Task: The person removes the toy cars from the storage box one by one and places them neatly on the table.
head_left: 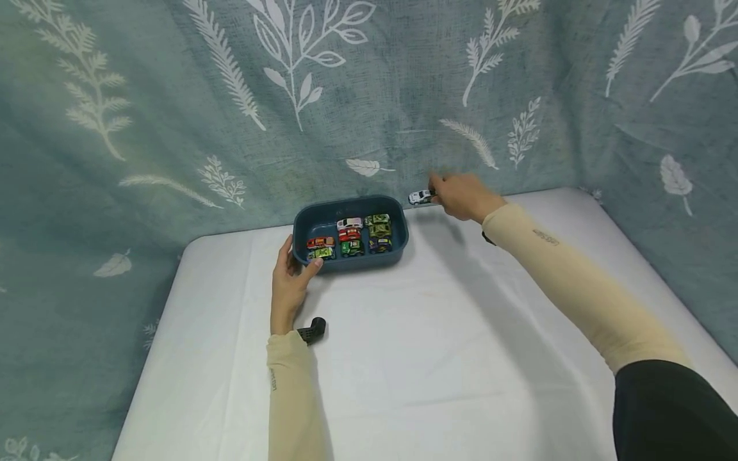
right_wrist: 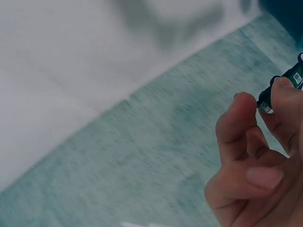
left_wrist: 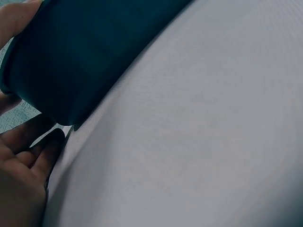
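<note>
A dark blue rectangular bin (head_left: 360, 263) stands near the far edge of the table, with several small toy cars (head_left: 350, 234) in rows inside. My left hand (head_left: 288, 291) grips the bin's left end, thumb at the rim and fingers along the outer wall. The left wrist view shows the bin's side (left_wrist: 90, 52) close up, with fingers under its lower edge. Off the bin's right end, my right hand (head_left: 461, 195) pinches a white toy car (head_left: 419, 197) by its rear, raised above the table edge. In the right wrist view, the car's dark green underside (right_wrist: 296, 75) shows between thumb and finger.
A white cloth covers the table (head_left: 438, 346). Behind it and along both sides hangs a green curtain (head_left: 403, 83) with white leaf prints, close to the bin's far side. A black wrist camera (head_left: 313, 330) sits on the left wrist.
</note>
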The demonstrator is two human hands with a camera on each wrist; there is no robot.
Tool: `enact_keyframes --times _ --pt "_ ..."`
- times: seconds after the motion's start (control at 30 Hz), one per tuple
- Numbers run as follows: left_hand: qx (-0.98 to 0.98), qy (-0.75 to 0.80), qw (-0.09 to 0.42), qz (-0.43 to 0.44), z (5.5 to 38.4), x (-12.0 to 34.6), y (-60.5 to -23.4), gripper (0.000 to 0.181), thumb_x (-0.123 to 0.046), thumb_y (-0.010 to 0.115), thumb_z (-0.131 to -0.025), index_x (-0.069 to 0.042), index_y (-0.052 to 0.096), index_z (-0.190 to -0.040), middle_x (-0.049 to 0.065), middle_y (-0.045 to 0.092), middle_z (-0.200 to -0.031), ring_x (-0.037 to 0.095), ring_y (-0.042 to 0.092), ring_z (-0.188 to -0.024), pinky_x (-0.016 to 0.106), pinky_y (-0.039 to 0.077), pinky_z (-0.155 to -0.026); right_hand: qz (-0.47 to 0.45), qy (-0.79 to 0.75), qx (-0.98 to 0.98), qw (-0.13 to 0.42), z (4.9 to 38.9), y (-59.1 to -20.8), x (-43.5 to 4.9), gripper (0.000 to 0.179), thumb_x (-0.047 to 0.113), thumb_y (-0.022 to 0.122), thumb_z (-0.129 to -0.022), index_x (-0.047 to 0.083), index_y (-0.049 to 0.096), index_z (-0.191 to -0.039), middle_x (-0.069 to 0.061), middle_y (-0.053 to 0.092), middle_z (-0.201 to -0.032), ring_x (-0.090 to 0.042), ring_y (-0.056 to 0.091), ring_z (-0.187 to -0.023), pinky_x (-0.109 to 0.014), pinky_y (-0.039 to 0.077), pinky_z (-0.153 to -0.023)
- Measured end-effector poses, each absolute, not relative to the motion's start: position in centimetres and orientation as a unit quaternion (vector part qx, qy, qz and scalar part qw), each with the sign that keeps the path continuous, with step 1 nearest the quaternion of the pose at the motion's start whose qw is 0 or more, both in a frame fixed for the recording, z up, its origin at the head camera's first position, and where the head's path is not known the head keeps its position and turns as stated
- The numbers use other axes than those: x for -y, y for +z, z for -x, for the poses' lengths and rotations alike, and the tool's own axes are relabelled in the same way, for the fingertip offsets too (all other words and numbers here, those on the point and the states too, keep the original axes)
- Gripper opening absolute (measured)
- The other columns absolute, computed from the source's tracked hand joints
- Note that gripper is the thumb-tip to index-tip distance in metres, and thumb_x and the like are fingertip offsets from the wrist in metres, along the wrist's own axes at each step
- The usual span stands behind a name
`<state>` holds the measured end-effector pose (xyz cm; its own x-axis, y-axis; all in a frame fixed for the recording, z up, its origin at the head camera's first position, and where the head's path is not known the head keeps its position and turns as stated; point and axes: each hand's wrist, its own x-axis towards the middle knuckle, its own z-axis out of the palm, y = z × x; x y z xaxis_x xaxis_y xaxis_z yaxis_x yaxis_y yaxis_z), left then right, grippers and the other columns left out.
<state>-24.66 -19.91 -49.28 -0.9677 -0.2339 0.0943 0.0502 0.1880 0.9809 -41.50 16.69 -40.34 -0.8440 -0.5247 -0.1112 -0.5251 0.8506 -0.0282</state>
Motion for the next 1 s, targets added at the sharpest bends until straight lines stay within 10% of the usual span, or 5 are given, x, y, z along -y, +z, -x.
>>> enact_keyframes --times 1.0 --pt "0.766 -0.627 0.129 -0.057 26.5 21.2 -52.7 0.09 -0.027 0.085 -0.093 -0.023 0.035 -0.167 0.021 0.055 -0.156 0.035 0.051 -0.146 0.052 0.035 -0.126 0.243 -0.011 -0.968 0.058 41.5 -47.2 -18.4 0.028 0.023 0.058 -0.111 0.003 0.051 -0.13 -0.024 0.069 -0.11 -0.043 0.072 -0.098 -0.058 0.061 -0.079"
